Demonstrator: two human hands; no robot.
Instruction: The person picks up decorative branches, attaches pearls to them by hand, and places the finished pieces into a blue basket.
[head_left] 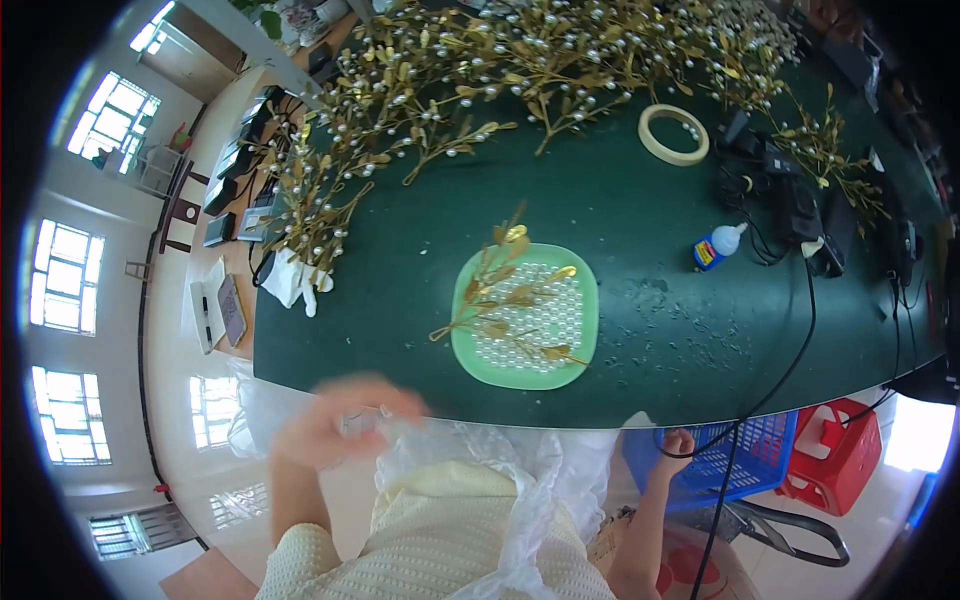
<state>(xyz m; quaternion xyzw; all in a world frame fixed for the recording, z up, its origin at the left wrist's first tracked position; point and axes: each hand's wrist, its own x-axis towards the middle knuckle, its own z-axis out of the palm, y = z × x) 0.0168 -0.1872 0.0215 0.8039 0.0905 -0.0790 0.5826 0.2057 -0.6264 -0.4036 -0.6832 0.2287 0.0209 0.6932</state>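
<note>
On the green table a light green tray [465, 350] holds many white pearl beads [540, 340]. A gold leafy sprig [500, 300] lies across the tray, its looped stem end over the left rim. My left hand [350, 420] is raised at the table's front edge, left of the tray. Its fingers are bent but smeared by motion, and whether it holds anything does not show. Below the edge on the right, my right hand [678, 450] is closed beside a blue basket and a black cable. Anything inside its curled fingers is hidden.
Gold sprigs with pearls [430, 90] are heaped along the far side. A tape roll [673, 135], a small blue glue bottle [720, 246] and black devices [800, 205] stand right. A blue basket [750, 455] and red stool [835, 455] are below; white gloves [290, 280] lie left.
</note>
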